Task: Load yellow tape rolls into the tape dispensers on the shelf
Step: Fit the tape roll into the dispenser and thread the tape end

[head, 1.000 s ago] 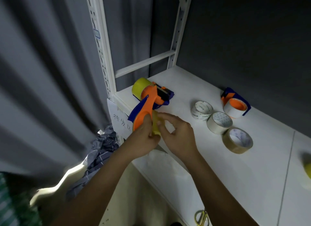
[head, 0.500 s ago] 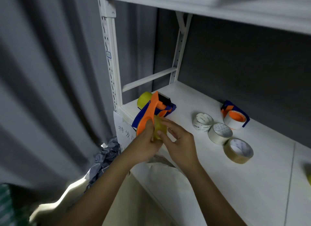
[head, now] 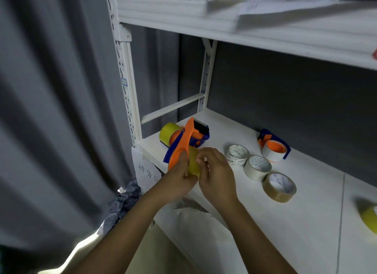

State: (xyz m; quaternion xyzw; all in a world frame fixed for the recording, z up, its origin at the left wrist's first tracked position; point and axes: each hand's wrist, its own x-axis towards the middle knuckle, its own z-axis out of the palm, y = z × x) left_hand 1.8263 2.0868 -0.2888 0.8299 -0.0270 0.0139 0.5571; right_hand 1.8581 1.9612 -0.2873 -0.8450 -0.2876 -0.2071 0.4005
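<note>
An orange and blue tape dispenser (head: 186, 140) carries a yellow tape roll (head: 168, 133) at the left end of the white shelf (head: 306, 202). My left hand (head: 179, 182) grips its orange handle. A strip of yellow tape (head: 192, 163) runs from the dispenser down between my hands, and my right hand (head: 216, 175) pinches that strip. A second orange and blue dispenser (head: 273, 146) with a white roll lies further right on the shelf. Another yellow roll (head: 370, 219) shows blurred at the right edge.
Two white rolls (head: 237, 154) (head: 257, 167) and a brown roll (head: 279, 187) lie in a row on the shelf. An upper shelf (head: 224, 20) holds papers. A grey curtain (head: 61, 110) hangs left, and a handwritten paper label (head: 146, 171) hangs from the shelf edge.
The view has tilted up, so the upper shelf shows. The dispenser handle has turned more upright in my left hand while my right hand keeps working the yellow strip.
</note>
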